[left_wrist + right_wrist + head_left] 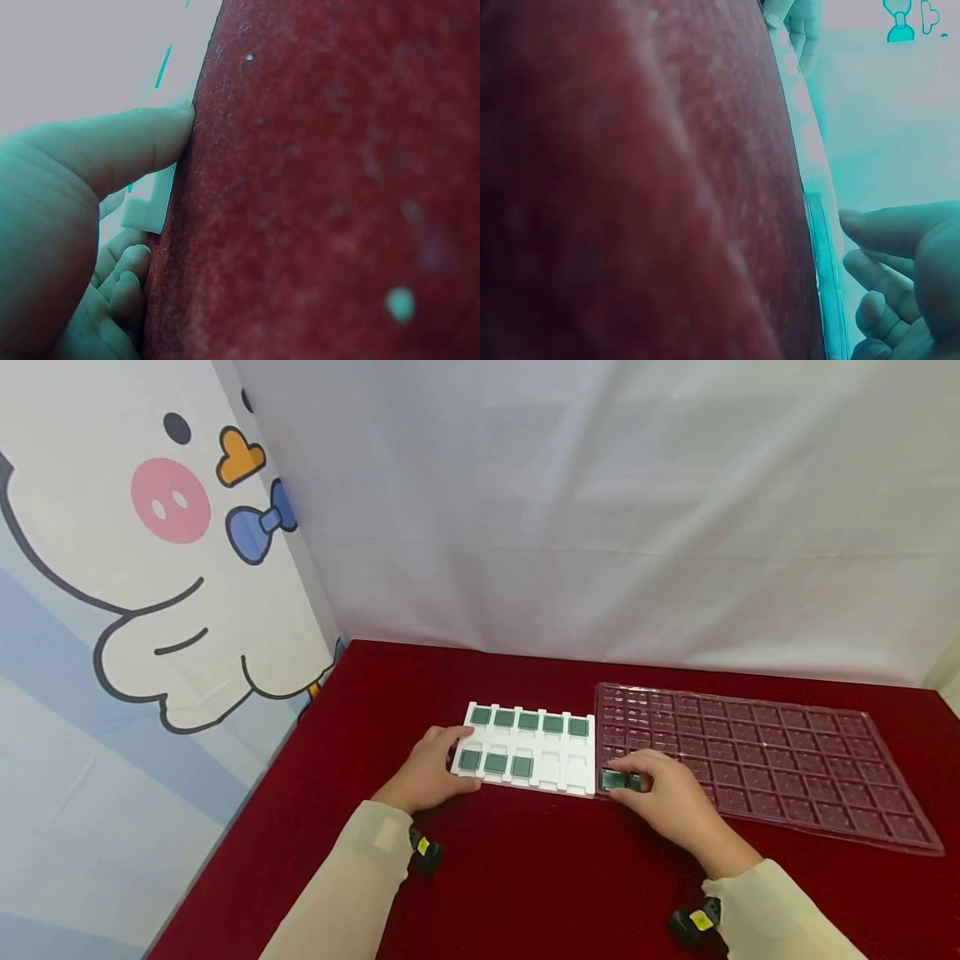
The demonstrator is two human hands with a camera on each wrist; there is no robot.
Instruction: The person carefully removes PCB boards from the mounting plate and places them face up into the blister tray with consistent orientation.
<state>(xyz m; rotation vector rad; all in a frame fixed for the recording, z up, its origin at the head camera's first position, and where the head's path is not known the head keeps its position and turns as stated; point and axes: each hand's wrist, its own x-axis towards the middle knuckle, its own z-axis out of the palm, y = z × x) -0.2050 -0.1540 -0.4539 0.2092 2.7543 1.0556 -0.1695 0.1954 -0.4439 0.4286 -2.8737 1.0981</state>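
Note:
A white tray [558, 772] lies on the red cloth; its far row is full of green squares [528, 721] and its near row has three. My left hand [431, 768] grips the tray's left end. In the left wrist view the thumb [127, 146] and curled fingers [124, 274] sit either side of the tray's corner [146, 206]. My right hand [660, 789] pinches a green square [621, 781] at the near left corner of a clear many-celled tray [780, 760]. In the right wrist view my right fingers [900, 247] sit beside the clear tray's edge [825, 247].
The red cloth [525, 877] covers the table, whose left edge runs along a cartoon curtain [150, 568]. A white sheet [600, 502] hangs behind. The clear tray's cells look empty. Small black devices [423, 852] sit at both wrists.

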